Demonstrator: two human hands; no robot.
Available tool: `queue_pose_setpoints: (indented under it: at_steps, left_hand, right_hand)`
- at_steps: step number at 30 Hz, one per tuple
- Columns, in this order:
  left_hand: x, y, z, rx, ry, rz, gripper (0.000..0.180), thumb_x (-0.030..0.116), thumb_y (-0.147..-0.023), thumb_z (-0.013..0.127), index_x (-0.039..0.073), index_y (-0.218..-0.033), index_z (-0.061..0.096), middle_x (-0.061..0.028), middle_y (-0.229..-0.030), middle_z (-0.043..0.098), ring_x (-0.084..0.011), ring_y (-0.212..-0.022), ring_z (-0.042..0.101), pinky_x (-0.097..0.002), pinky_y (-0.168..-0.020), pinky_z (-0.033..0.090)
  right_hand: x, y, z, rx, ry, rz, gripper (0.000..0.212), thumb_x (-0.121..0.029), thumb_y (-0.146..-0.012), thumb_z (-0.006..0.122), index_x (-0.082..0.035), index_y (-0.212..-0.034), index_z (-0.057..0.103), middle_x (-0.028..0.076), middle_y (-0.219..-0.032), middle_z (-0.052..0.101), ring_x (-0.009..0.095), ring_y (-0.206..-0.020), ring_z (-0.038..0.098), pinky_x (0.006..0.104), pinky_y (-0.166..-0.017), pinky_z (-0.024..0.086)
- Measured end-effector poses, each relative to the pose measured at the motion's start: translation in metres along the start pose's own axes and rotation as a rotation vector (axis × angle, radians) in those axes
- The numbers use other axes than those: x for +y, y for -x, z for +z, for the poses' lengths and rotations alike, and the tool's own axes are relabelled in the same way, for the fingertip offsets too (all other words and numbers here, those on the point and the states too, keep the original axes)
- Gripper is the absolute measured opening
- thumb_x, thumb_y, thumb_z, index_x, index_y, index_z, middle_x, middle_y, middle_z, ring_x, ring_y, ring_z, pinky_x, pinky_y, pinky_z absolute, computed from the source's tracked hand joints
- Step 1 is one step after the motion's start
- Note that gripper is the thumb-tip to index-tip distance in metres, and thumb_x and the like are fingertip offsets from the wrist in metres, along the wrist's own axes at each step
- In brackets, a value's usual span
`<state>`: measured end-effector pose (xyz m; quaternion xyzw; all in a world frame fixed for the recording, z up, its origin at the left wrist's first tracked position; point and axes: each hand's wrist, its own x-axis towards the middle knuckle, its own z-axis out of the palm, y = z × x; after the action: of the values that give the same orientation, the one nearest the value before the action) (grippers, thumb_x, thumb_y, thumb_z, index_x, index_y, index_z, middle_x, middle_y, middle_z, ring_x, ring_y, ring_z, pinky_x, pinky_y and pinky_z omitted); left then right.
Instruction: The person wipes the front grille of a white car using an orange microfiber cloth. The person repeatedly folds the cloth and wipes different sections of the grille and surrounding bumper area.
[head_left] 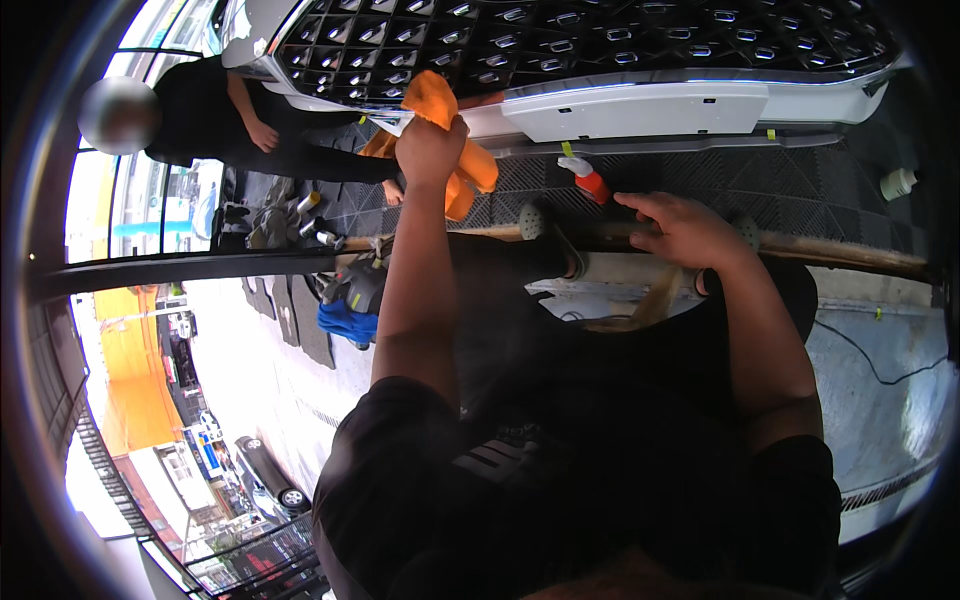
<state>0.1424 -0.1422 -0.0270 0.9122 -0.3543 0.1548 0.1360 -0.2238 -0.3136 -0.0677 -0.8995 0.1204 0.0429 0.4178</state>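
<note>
My left hand (430,152) is closed around an orange cloth (432,97), part of which sticks up above the fist while the rest hangs below it. The hand is raised in front of the lower left part of a car's white front bumper (630,108), below its dark patterned grille (560,40). Whether the cloth touches the bumper, I cannot tell. My right hand (690,230) is open with fingers stretched to the left. Just beyond its fingertips is a red bottle (592,184) with a white top; no grip on it shows.
A person in black (200,115) crouches at the car's left side. Small containers (310,203) and a blue cloth (348,318) lie at the left. A pale bottle (897,184) is on the dark floor tiles (800,185) at far right. A cable (880,375) curves across the right-hand floor.
</note>
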Motion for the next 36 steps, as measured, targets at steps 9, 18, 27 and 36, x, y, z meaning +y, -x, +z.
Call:
queue_pose_setpoints:
  at_steps: [9,18,27,36]
  left_hand:
    - [0.012,-0.006,0.017,-0.079,0.341,-0.216,0.045,0.024,-0.082,0.076,0.000,-0.118,0.065,-0.0194,-0.110,0.074,-0.0348,-0.103,0.074,-0.0440,-0.091,0.059]
    - [0.050,-0.010,-0.015,-0.418,1.770,-0.592,0.039,0.005,-0.087,0.069,-0.002,-0.124,0.058,-0.0148,-0.111,0.068,-0.0304,-0.099,0.072,-0.0420,-0.090,0.061]
    - [0.048,-0.027,-0.023,-0.165,0.173,-0.185,0.058,0.031,-0.077,0.080,0.004,-0.127,0.065,-0.0187,-0.119,0.074,-0.0377,-0.111,0.071,-0.0453,-0.097,0.056]
    - [0.027,-0.019,-0.028,-0.293,-0.003,-0.172,0.062,0.034,-0.078,0.078,0.002,-0.129,0.064,-0.0218,-0.116,0.075,-0.0401,-0.112,0.070,-0.0478,-0.099,0.054]
  right_hand:
    - [-0.002,-0.002,-0.001,0.000,-0.017,-0.003,0.064,-0.028,-0.095,0.075,-0.022,-0.154,0.051,0.015,-0.129,0.067,0.032,-0.116,0.068,0.0420,-0.099,0.055]
    - [-0.009,0.005,-0.010,0.036,-0.011,-0.113,0.054,-0.034,-0.095,0.074,-0.026,-0.147,0.060,0.016,-0.127,0.067,0.034,-0.114,0.068,0.0436,-0.099,0.054]
    - [-0.013,-0.005,-0.006,-0.029,-0.017,-0.049,0.056,-0.035,-0.097,0.072,-0.027,-0.150,0.057,0.015,-0.123,0.068,0.032,-0.115,0.068,0.0427,-0.099,0.054]
    - [-0.009,0.001,-0.006,-0.047,-0.045,0.013,0.059,-0.031,-0.097,0.073,-0.028,-0.152,0.053,0.013,-0.120,0.069,0.031,-0.111,0.069,0.0416,-0.097,0.054]
